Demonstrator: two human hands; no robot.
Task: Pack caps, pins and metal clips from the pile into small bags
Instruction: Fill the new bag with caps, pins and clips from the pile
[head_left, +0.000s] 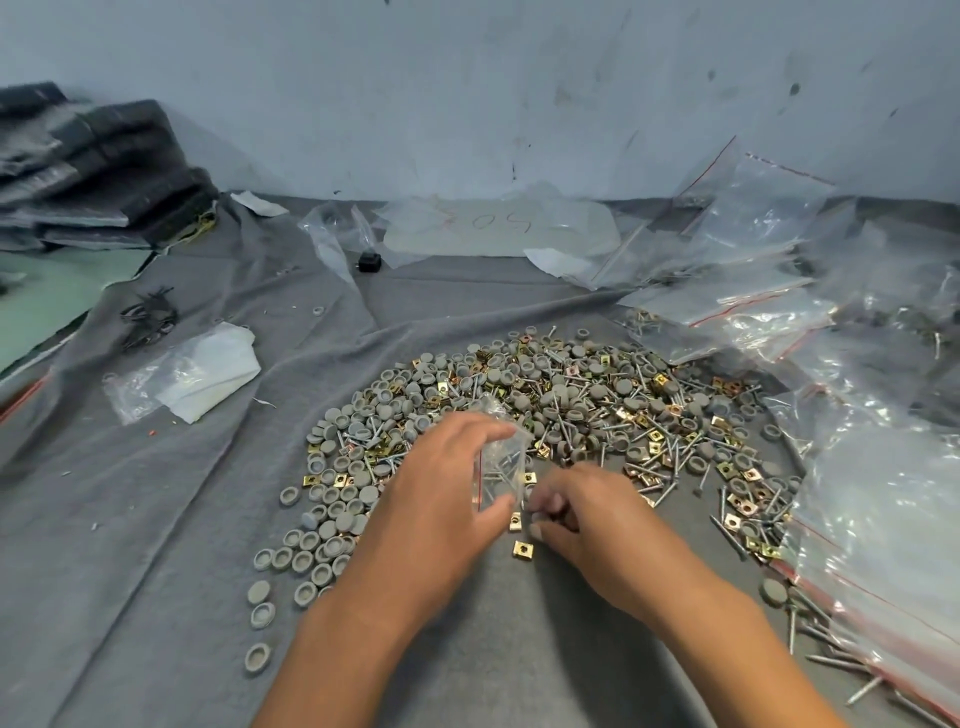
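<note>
Grey cloth (156, 519); left hand (441, 499) grips small bag (498, 467), right hand (582, 514) fingers curled, contents unclear.

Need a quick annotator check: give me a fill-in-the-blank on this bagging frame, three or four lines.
1. The small clear bag is held by the ____ hand.
2. The right hand picks at parts on the ____ cloth.
3. The round caps in the pile are ____ in colour.
4. The stack of red-striped bags lies on the person's ____ side.

Missing words: left; grey; grey; right
</note>
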